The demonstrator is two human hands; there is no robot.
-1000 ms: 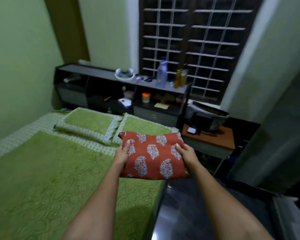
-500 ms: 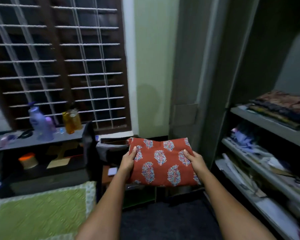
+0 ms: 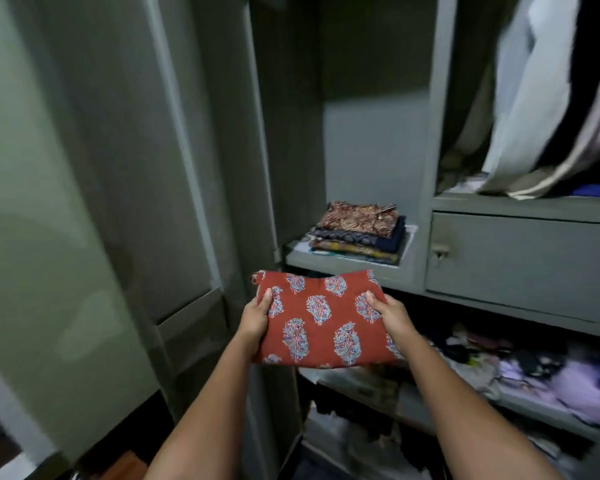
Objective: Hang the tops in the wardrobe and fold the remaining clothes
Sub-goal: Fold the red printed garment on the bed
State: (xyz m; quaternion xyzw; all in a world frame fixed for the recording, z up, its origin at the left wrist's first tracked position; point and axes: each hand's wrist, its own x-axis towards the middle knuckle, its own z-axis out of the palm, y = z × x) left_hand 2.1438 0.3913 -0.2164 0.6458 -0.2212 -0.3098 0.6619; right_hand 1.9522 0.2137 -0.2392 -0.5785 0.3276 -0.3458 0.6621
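Grey-green metal wardrobe (image 3: 371,140) fills the view, door (image 3: 94,202) swung open at left. Progress, judged: several pale and dark hanging garments (image 3: 548,98) already in the upper right compartment, so at least part of the hanging looks done; a small stack of folded dark printed clothes (image 3: 357,233) sits on the grey shelf (image 3: 347,268) in the left compartment, so some folding is done too. Left to do: put away the piece in hand; whether more clothes wait elsewhere cannot be told. Closed grey drawer with a small latch (image 3: 520,261) sits right of that shelf; lower shelves (image 3: 534,407) hold jumbled, blurred clothes, lilac and dark. The folded rust-red cloth with blue leaf print (image 3: 323,320) is held flat in the air just in front of and below the shelf, not touching it. Left hand (image 3: 255,318) grips its left edge, thumb on top; right hand (image 3: 392,315) grips the right edge the same way. Dim indoor light.
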